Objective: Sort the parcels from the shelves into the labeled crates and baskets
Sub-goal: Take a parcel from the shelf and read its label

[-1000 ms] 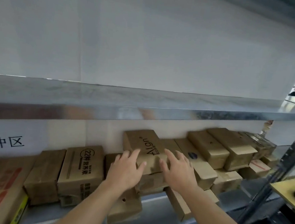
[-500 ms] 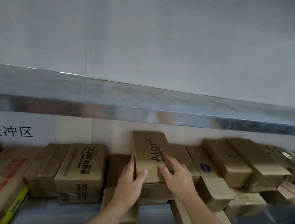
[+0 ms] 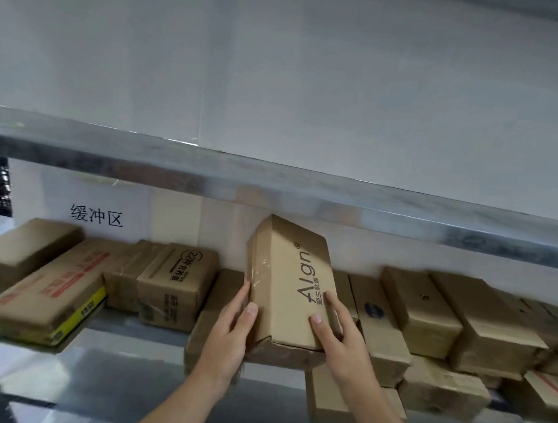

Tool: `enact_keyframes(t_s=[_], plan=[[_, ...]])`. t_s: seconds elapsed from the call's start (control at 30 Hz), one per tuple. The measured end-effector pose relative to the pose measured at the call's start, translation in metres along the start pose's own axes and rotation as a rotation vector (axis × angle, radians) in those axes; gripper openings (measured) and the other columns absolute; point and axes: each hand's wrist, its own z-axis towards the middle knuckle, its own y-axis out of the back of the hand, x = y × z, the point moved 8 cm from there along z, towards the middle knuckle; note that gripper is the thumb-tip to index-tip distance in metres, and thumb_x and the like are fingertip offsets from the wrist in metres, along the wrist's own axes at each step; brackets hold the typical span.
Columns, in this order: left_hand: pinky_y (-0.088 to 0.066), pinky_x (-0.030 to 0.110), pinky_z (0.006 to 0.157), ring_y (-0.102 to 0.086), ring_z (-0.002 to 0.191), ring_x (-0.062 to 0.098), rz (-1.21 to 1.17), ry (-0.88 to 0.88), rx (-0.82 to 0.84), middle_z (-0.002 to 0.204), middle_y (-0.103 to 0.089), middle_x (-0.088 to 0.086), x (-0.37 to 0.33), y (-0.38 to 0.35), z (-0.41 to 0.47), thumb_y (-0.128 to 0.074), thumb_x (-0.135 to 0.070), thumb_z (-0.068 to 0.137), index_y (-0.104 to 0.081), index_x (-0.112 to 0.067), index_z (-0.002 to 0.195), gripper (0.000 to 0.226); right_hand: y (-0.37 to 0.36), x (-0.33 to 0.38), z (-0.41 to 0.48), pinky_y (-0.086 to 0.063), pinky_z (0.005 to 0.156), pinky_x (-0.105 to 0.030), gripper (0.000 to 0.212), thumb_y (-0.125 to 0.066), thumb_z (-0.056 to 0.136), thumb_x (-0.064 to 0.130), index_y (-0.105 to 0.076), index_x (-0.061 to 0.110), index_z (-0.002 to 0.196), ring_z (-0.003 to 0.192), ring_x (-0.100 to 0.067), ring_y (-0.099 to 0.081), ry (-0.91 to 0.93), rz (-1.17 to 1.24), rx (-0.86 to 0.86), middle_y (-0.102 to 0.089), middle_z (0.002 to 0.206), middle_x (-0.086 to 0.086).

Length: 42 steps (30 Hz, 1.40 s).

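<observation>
Currently the Align parcel [image 3: 290, 279] sits to the right of and below the wall sign [image 3: 96, 216], on top of other brown parcels. It is tilted, with its far end raised and its near end down on the stack. The left hand [image 3: 228, 334] grips its near left edge, thumb on the printed top face and fingers along the side. The right hand [image 3: 341, 336] grips the near right corner, thumb on top and fingers wrapped over the right edge.

Directly below the sign stands a 22-print parcel [image 3: 178, 280]. Below and left of the sign lies a long carton with red print and a yellow end [image 3: 47, 293]. Farther right of the sign than the held parcel is a blue-mark parcel [image 3: 376, 319], just beside it. Above the sign runs the metal upper shelf edge [image 3: 273, 184].
</observation>
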Motion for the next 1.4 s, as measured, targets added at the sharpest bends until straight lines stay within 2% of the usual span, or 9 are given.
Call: enact_keyframes(t_s=[0.07,0.17,0.3,0.47,0.67,0.83,1.03,1.23,1.4], plan=[[-0.045,0.03,0.102,-0.047,0.124,0.001,-0.016,-0.031,-0.003,0.14,-0.044,-0.02,-0.003,0.003,-0.009,-0.06,-0.06,0.079,-0.047,-0.064,0.127,0.05,0.001,-0.005,-0.006,-0.046,0.112,-0.045,0.075,-0.067,0.064,0.086,-0.048,0.065,0.134,0.133,-0.008,-0.052,-0.006,0.064,0.067,-0.052,0.142,0.025],[-0.047,0.035,0.103,-0.054,0.122,0.002,-0.053,-0.038,0.012,0.137,-0.051,-0.02,-0.006,0.004,-0.027,-0.069,-0.058,0.076,-0.046,-0.062,0.129,0.059,-0.006,0.001,-0.025,-0.041,0.116,-0.039,0.062,-0.063,0.083,0.063,-0.042,0.059,0.141,0.135,-0.006,-0.048,-0.04,0.068,0.216,-0.049,0.14,0.03],[-0.049,0.028,0.098,-0.056,0.119,0.002,0.024,-0.068,-0.032,0.137,-0.054,-0.015,-0.019,0.013,-0.043,-0.074,-0.053,0.077,-0.048,-0.056,0.133,0.061,-0.011,0.01,-0.032,-0.03,0.122,-0.041,0.055,-0.053,0.1,0.052,-0.039,0.043,0.152,0.146,-0.014,-0.036,-0.005,-0.246,0.27,-0.031,0.162,0.01],[-0.034,-0.001,0.084,-0.039,0.122,-0.007,0.434,-0.251,-0.123,0.141,-0.038,-0.014,-0.039,0.021,-0.06,-0.065,-0.038,0.091,-0.036,-0.047,0.145,0.062,-0.053,0.032,-0.047,-0.046,0.111,-0.044,0.083,-0.065,0.081,0.071,-0.026,0.056,0.153,0.131,-0.011,-0.053,-0.007,0.012,0.485,-0.046,0.154,0.011],[-0.047,0.032,0.104,-0.049,0.129,0.001,0.197,-0.279,-0.046,0.139,-0.051,-0.018,-0.037,0.033,-0.075,-0.051,-0.022,0.101,-0.044,-0.052,0.134,0.046,-0.059,0.044,-0.048,-0.059,0.095,-0.044,0.084,-0.083,0.077,0.05,-0.037,0.053,0.148,0.116,-0.009,-0.065,0.121,0.254,0.383,-0.06,0.136,0.013],[-0.044,0.037,0.109,-0.05,0.128,0.001,0.154,-0.232,-0.146,0.14,-0.051,-0.016,-0.034,0.055,-0.07,-0.056,-0.012,0.098,-0.044,-0.051,0.131,0.052,-0.052,0.034,-0.044,-0.057,0.095,-0.052,0.06,-0.07,0.084,0.02,-0.05,0.046,0.134,0.111,-0.026,-0.07,-0.052,0.653,0.282,-0.068,0.126,-0.001],[-0.041,0.039,0.11,-0.043,0.131,0.003,0.115,-0.074,-0.152,0.146,-0.036,-0.025,-0.018,0.066,-0.068,-0.078,-0.069,0.061,-0.027,-0.065,0.134,0.09,-0.068,0.024,-0.046,-0.059,0.079,-0.049,0.053,-0.06,0.09,0.026,-0.053,0.048,0.137,0.11,-0.026,-0.071,-0.167,0.801,0.416,-0.071,0.127,0.006],[-0.044,0.024,0.098,-0.042,0.114,-0.024,0.21,-0.178,-0.301,0.122,-0.037,-0.054,-0.028,0.098,-0.085,-0.077,-0.062,0.065,-0.018,-0.074,0.131,0.09,-0.091,0.018,-0.04,-0.053,0.098,-0.053,0.047,-0.058,0.094,0.027,-0.053,0.042,0.137,0.125,-0.026,-0.063,-0.157,0.646,0.526,-0.066,0.136,0.003],[-0.047,0.027,0.098,-0.043,0.114,-0.021,0.297,-0.193,-0.434,0.127,-0.037,-0.048,-0.031,0.136,-0.1,-0.08,-0.061,0.067,-0.016,-0.075,0.131,0.092,-0.118,0.031,-0.036,-0.048,0.107,-0.056,0.04,-0.06,0.091,0.05,-0.062,0.047,0.13,0.131,-0.014,-0.055,-0.032,0.338,0.514,-0.063,0.137,0.011]])
